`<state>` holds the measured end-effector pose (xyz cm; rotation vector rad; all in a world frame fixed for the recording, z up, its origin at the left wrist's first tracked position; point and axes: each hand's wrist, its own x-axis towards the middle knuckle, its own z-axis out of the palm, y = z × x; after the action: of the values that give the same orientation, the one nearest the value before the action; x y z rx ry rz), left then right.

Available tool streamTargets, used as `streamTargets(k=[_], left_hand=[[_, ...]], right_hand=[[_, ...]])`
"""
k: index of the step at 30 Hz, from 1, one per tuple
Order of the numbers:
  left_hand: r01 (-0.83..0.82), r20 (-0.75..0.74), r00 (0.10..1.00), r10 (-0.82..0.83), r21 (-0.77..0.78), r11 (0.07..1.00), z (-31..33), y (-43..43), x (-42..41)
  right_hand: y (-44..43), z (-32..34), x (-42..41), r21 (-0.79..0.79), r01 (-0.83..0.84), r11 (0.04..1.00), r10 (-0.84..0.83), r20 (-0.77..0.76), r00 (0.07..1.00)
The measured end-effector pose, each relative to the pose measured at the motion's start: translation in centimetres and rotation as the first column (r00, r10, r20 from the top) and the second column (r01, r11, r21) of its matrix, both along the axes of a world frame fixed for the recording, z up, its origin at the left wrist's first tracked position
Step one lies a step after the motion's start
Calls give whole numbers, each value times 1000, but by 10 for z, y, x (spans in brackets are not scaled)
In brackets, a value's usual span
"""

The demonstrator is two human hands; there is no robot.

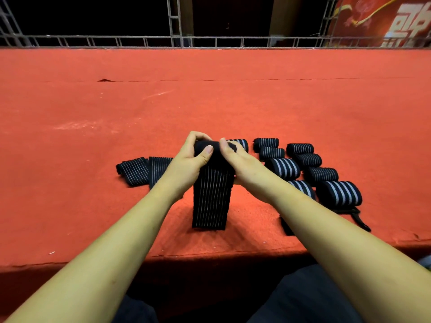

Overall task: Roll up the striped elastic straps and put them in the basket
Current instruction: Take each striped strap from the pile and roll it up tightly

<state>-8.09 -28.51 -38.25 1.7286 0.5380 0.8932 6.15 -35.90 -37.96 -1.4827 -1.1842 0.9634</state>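
Note:
A black elastic strap with thin white stripes [211, 199] lies lengthwise on the red carpet, its far end wound into a roll. My left hand [193, 157] grips the left side of that roll, thumb on top. My right hand [235, 157] pinches its right side. Several finished rolls [283, 167] lie in rows to the right of my hands. To the left, flat unrolled straps [137, 171] lie partly under my left wrist. No basket is in view.
The red carpeted platform [210, 101] stretches far ahead to a metal truss rail [210, 40]. Its front edge [210, 257] runs just above my knees. A loose black strap end [360, 220] trails near the closest roll at right.

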Motion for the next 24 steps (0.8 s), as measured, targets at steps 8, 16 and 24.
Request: streamTargets(k=[8,16,24], left_hand=[[-95,-24,995,99,116,989,1,-3,-2],[-158,-67,987,147,-208,965,3,-3,5],[8,108,994,6,-130,992,-6,0,1]], right_hand=[[0,1,3,160,93,983,-50,-256,965],[-2,-4,11,327,-14,945,55,-117,992],[1,-2,6,118,76,990,-45,-241,969]])
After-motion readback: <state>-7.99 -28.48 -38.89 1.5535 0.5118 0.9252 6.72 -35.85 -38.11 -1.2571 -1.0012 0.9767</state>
